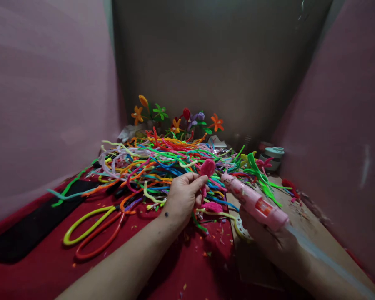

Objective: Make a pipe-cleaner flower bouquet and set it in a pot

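My left hand (186, 192) pinches a magenta pipe-cleaner petal (208, 167) between thumb and fingers, its rounded loop pointing up. In my right hand (265, 237) is a pink hot glue gun (256, 204), its nozzle aimed left, close beside the petal; whether the two touch I cannot tell. A clear glue stick (312, 246) trails from the gun's back end. Just below my left hand's fingers lies a second magenta petal (213, 207). Behind both hands spreads a big tangled heap of coloured pipe cleaners (165, 160).
Yellow-and-red-handled scissors or pliers (93, 227) lie at left on the red cloth (187, 271). Finished pipe-cleaner flowers (217, 122) stand at the back. A lidded cup (273, 156) is at right, beyond a cardboard sheet (253, 266). Pink walls flank both sides.
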`<action>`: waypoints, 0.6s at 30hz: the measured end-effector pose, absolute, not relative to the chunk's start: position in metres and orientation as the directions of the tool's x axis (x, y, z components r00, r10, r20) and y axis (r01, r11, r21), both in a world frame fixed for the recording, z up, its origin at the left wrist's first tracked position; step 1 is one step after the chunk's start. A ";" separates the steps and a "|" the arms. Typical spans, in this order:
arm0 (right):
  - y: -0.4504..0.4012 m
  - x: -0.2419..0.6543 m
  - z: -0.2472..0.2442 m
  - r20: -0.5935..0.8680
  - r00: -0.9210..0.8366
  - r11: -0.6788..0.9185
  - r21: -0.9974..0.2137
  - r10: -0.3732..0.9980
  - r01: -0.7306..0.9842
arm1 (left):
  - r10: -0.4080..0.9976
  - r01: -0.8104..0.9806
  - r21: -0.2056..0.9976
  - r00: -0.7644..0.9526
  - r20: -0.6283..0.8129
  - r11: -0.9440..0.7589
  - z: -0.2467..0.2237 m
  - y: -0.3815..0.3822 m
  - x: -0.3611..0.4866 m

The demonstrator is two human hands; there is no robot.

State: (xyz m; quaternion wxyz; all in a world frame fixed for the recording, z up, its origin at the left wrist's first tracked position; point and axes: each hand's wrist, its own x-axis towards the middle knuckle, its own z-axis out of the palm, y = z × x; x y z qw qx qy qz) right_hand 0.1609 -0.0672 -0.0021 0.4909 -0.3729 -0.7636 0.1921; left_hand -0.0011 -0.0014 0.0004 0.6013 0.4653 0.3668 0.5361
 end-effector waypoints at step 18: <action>-0.071 0.163 -0.004 0.575 -0.172 0.586 -0.688 0.800 0.428 | 0.980 -0.036 0.987 0.115 0.161 -0.158 -0.005 -0.003 0.003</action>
